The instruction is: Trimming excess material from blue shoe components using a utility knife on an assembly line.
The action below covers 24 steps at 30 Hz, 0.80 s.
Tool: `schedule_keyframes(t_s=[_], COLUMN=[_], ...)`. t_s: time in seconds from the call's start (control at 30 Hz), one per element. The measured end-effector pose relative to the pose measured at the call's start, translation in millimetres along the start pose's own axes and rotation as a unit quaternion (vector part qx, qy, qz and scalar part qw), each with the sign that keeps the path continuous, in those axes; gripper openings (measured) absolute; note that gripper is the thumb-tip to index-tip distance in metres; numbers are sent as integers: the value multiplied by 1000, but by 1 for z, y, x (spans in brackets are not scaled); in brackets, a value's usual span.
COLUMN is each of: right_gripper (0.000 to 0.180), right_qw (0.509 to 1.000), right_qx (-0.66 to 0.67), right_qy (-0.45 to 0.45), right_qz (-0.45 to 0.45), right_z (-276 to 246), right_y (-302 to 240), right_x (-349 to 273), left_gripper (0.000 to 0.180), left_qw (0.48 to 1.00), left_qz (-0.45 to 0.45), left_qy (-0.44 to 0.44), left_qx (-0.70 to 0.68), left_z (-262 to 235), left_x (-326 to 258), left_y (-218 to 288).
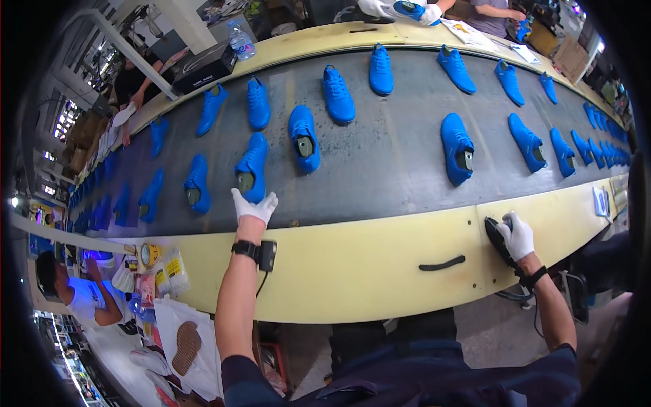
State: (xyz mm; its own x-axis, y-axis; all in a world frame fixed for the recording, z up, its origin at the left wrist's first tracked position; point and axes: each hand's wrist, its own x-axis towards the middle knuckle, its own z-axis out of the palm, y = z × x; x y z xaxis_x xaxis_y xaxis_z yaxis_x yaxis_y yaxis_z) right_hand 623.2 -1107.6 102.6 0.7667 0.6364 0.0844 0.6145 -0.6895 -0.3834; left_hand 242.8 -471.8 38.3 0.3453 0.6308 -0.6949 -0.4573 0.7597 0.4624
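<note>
My left hand [253, 208], in a white glove, is at the heel of a blue lace-up shoe [253, 159] on the dark conveyor belt [380, 163]. Its fingers and thumb are spread on either side of the heel, and the toe points away from me. Over the pale yellow ledge to the right, my gloved right hand [518, 237] is closed on a black elongated object [497, 239]; the hand covers part of it, so its kind is unclear. A curved black strip [442, 263] lies on the ledge between my hands.
Blue shoes stand in two rows along the belt, one nearby shoe [304, 139] sitting between them. The yellow ledge [352, 271] borders my side, with a tape roll [149, 254] at its left. A water bottle [241, 41] stands opposite; other people work around the line.
</note>
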Motion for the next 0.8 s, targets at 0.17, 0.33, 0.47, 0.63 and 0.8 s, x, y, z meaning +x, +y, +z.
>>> schedule_keyframes(t_s=[0.17, 0.33, 0.47, 0.63, 0.8], right_gripper=[23, 29, 33, 34, 37], right_qw=[999, 999, 998, 1000, 998], right_qx=[-23, -20, -58, -10, -26], right_qy=[30, 32, 36, 11, 43], right_qz=[-9, -16, -6, 15, 35], right_z=[-12, -5, -4, -18, -28], right_y=[7, 8, 1, -25, -7], right_x=[-12, -7, -4, 8, -19], left_gripper=[101, 106, 98, 92, 77], left_qw=[925, 625, 590, 548, 854], left_qz=[54, 333, 346, 377, -9], left_qy=[-84, 72, 165, 98, -62], left_qx=[368, 702, 711, 740, 517], left_z=[66, 124, 168, 142, 167], left_x=[-12, 102, 90, 93, -57], left_y=[-54, -82, -136, -112, -135])
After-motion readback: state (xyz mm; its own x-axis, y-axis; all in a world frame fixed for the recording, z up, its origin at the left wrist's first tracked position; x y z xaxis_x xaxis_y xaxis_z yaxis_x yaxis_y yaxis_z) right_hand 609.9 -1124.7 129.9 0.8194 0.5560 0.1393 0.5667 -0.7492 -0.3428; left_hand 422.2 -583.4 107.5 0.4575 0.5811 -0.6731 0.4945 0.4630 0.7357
